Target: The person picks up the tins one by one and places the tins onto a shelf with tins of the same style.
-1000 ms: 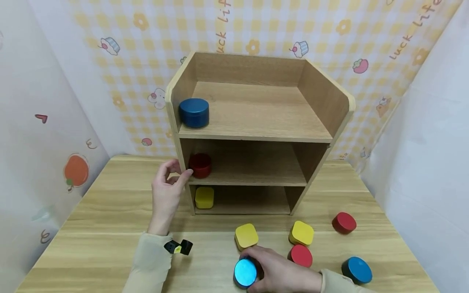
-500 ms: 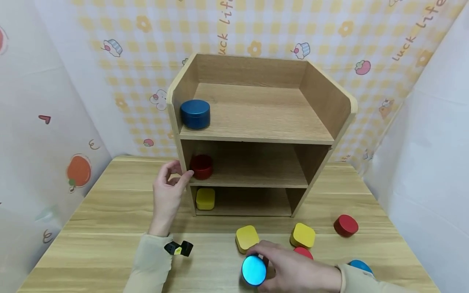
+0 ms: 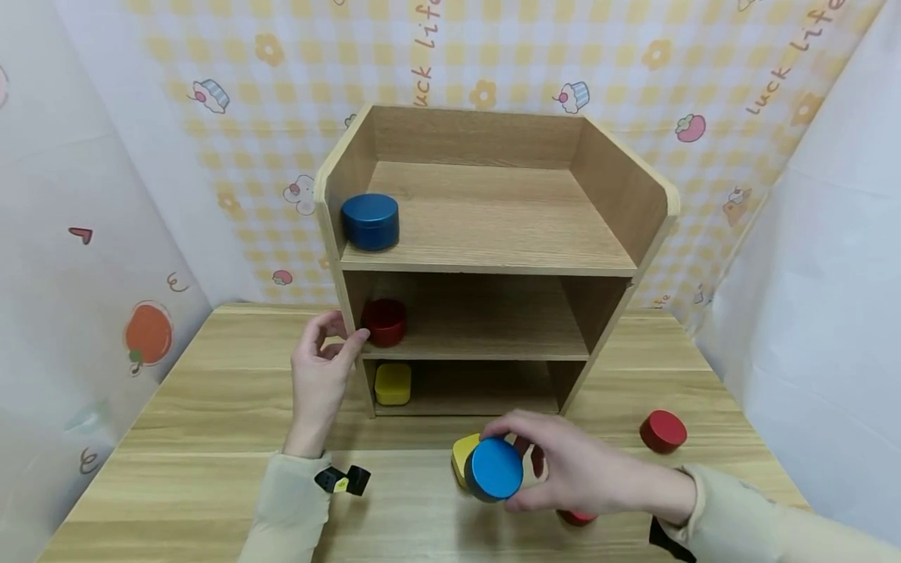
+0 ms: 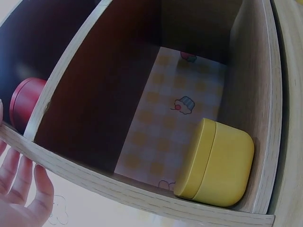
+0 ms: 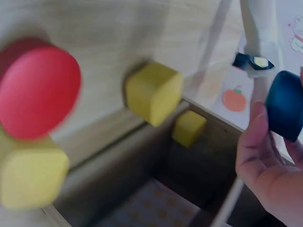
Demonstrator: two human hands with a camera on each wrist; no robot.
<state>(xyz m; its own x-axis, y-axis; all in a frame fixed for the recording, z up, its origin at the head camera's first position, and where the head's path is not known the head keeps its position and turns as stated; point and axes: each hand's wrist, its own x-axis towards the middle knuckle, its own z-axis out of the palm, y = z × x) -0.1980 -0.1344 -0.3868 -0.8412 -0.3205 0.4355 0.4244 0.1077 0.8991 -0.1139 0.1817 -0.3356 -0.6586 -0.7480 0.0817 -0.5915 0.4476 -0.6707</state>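
My left hand (image 3: 320, 375) grips the left side panel of a three-level wooden shelf (image 3: 486, 268), thumb at the front edge and fingers outside. In my right hand (image 3: 573, 465), a round blue tin (image 3: 496, 469) is pinched between thumb and fingers, raised over the table with its shadow below. It partly covers a yellow tin (image 3: 462, 453) in the head view. Along the shelf's left side stand another blue tin (image 3: 371, 222) on top, a red tin (image 3: 384, 322) in the middle and a yellow rounded-square tin (image 3: 393, 384) at the bottom.
On the table (image 3: 176, 438) to the right lies a red tin (image 3: 663, 432). Another red tin (image 3: 577, 518) shows only its edge below my right hand. The right wrist view also shows a yellow tin (image 5: 33, 177) beside a red one. Patterned cloth (image 3: 486, 47) hangs behind the shelf.
My right hand has lifted the blue tin off the table and carried it forward, slightly right, towards the shelf. The right forearm now hides other tins. My left hand keeps its hold on the panel.
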